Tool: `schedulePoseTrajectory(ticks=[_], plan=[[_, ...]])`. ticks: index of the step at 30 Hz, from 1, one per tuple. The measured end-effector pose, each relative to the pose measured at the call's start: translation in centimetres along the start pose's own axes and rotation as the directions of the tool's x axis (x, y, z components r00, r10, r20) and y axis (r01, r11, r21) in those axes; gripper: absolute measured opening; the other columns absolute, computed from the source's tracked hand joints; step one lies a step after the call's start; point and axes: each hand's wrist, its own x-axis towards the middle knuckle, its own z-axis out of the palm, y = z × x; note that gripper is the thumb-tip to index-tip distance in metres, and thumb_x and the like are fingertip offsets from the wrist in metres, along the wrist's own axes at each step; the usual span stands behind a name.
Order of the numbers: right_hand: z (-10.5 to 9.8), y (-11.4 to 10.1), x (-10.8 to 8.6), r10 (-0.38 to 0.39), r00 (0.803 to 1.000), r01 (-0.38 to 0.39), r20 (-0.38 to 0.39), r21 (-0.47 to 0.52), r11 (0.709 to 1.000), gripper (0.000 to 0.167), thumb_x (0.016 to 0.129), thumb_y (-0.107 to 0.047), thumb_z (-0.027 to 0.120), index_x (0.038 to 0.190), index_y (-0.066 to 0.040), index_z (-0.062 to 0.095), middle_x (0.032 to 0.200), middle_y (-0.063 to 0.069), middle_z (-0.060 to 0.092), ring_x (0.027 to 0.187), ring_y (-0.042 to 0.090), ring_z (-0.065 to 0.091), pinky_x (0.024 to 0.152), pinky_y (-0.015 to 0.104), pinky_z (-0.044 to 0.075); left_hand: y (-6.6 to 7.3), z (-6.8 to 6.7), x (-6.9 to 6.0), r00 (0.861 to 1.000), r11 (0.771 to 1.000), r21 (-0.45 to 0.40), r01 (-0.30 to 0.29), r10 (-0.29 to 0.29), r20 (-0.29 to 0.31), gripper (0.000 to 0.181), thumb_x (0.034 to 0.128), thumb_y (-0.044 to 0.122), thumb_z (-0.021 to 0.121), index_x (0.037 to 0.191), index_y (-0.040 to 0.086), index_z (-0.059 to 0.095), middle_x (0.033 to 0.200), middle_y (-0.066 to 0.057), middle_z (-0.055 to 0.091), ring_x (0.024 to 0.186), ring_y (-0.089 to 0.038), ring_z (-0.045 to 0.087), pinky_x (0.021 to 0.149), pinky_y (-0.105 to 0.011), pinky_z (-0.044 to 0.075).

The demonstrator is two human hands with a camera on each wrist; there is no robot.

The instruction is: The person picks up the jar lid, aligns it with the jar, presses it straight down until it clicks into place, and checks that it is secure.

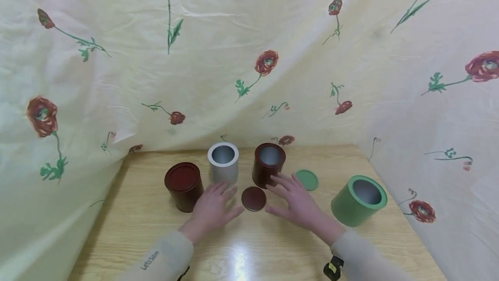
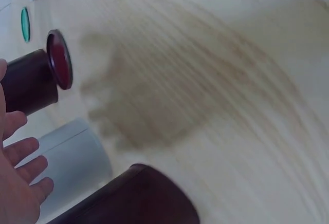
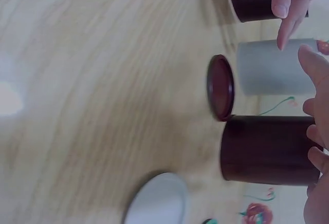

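My left hand (image 1: pixel 215 206) hovers over the table with its fingers spread, in front of a white open canister (image 1: pixel 225 174). Just left of it stands a dark red canister (image 1: pixel 183 185) with its lid on. My right hand (image 1: pixel 295 202) is also spread and holds nothing, near a second dark red canister (image 1: pixel 262 172) whose top is off. Between the two hands lies a dark red lid (image 1: pixel 254 198) on the table. In the right wrist view, the fingers overlap the open red canister (image 3: pixel 270 149); whether they touch it I cannot tell.
A green open canister (image 1: pixel 347 205) stands at the right of the wooden table (image 1: pixel 128 229), with a green lid (image 1: pixel 307 180) nearer the middle. A white lid (image 3: pixel 158 203) shows in the right wrist view. Flowered cloth (image 1: pixel 218 56) hangs behind and at the sides.
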Motion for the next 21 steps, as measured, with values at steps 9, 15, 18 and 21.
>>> schedulePoseTrajectory(ticks=[9, 15, 18, 21], plan=[[1.9, 1.0, -1.5, 0.061, 0.998, -0.061, 0.025, 0.006, 0.998, 0.061, 0.089, -0.040, 0.087, 0.137, -0.004, 0.072, 0.152, 0.022, 0.060, 0.143, 0.050, 0.051, 0.121, 0.076, 0.026, 0.0, 2.5, 0.0, 0.999, 0.999, 0.002, 0.047, -0.047, 0.022, 0.065, 0.1003, 0.058, 0.066, 0.144, 0.009, 0.069, 0.151, -0.022, 0.060, 0.142, -0.042, 0.055, 0.121, -0.058, 0.041], [2.9, 1.4, -2.0, 0.109, 0.990, -0.111, 0.093, 0.009, 0.994, 0.064, 0.092, -0.043, 0.083, 0.139, -0.003, 0.070, 0.150, 0.024, 0.060, 0.143, 0.051, 0.051, 0.120, 0.077, 0.028, -0.1, 3.5, 0.2, 0.995, 0.996, -0.033, 0.080, -0.078, 0.063, 0.069, 0.0989, 0.060, 0.066, 0.146, 0.010, 0.067, 0.153, -0.022, 0.058, 0.144, -0.045, 0.052, 0.122, -0.059, 0.040], [3.4, 1.7, -2.2, 0.130, 0.984, -0.132, 0.120, 0.007, 0.991, 0.064, 0.094, -0.045, 0.081, 0.141, -0.003, 0.069, 0.151, 0.024, 0.059, 0.144, 0.050, 0.050, 0.119, 0.077, 0.028, -0.2, 4.1, 0.3, 0.993, 0.995, -0.041, 0.089, -0.085, 0.084, 0.072, 0.0987, 0.062, 0.065, 0.148, 0.011, 0.065, 0.155, -0.022, 0.056, 0.146, -0.045, 0.051, 0.123, -0.058, 0.038], [4.1, 1.9, -2.3, 0.153, 0.978, -0.156, 0.141, 0.012, 0.988, 0.065, 0.095, -0.046, 0.080, 0.142, -0.004, 0.068, 0.152, 0.024, 0.058, 0.145, 0.050, 0.048, 0.120, 0.077, 0.027, -0.4, 4.7, 0.5, 0.991, 0.995, -0.036, 0.093, -0.089, 0.100, 0.074, 0.0982, 0.064, 0.064, 0.150, 0.011, 0.063, 0.156, -0.022, 0.055, 0.146, -0.045, 0.050, 0.124, -0.057, 0.037]])
